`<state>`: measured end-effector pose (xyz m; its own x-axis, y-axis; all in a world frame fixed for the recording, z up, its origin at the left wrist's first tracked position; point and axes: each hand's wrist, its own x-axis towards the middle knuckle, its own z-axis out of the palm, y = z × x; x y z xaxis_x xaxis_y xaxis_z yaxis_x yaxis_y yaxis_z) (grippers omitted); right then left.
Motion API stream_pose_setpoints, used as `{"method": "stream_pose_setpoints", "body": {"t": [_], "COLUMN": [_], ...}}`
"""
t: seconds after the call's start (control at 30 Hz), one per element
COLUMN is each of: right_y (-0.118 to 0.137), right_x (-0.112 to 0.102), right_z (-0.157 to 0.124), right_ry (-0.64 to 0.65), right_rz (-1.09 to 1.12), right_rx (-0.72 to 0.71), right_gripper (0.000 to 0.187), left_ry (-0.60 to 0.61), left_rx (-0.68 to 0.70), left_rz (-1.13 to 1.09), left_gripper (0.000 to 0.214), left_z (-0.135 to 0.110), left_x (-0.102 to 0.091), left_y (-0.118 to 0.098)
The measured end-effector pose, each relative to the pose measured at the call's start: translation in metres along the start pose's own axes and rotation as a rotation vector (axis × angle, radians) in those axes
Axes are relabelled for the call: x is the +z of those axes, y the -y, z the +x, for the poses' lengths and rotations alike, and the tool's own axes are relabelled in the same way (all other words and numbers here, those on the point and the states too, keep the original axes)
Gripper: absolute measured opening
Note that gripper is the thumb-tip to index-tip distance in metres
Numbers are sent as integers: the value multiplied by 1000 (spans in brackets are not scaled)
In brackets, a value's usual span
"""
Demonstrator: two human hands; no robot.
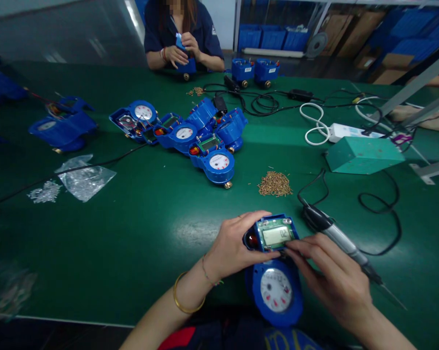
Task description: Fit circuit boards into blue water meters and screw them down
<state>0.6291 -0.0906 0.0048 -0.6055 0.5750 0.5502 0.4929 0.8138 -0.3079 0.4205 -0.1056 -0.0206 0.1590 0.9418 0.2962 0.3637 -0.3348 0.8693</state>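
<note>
Hands [228,245] on meter [269,265], long axis fore-and-aft, dial [276,290] nearest

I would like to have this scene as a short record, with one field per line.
Left hand: grips the open blue meter
Right hand: fingertips near the corner of its display; anything small held is hidden
Tool: electric screwdriver, lying right of the meter
Supplies: brass-coloured screws, heaped beyond the meter
Opposite: co-worker's hands on another blue unit

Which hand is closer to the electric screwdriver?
Right. The right hand is close beside the electric screwdriver, its fingertips at the display of the blue meter; the left hand is farther off, holding the meter's left side.
</note>
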Motion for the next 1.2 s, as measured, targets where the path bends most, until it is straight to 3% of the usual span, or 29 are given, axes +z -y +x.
{"method": "stream_pose_setpoints", "body": {"t": [0.23,0.53,0.97,1.2], "right_y": [0,-2,-2,-7], "right_x": [-10,-14,-8,-12], "right_z": [3,4,4,2], "right_ry": [-8,44,13,75], "right_rz": [189,135,288,299], "right_rx": [75,79,167,106], "right_gripper": [23,15,17,24], "left_ry": [-26,-45,-58,-71], "left_rx": [16,26,44,45], "left_rz": [22,36,39,43], "left_gripper": [64,64,64,65], "left_z": [-2,-1,-2,-3], "left_x": [1,2,4,5], "left_y": [2,0,1,2]}}
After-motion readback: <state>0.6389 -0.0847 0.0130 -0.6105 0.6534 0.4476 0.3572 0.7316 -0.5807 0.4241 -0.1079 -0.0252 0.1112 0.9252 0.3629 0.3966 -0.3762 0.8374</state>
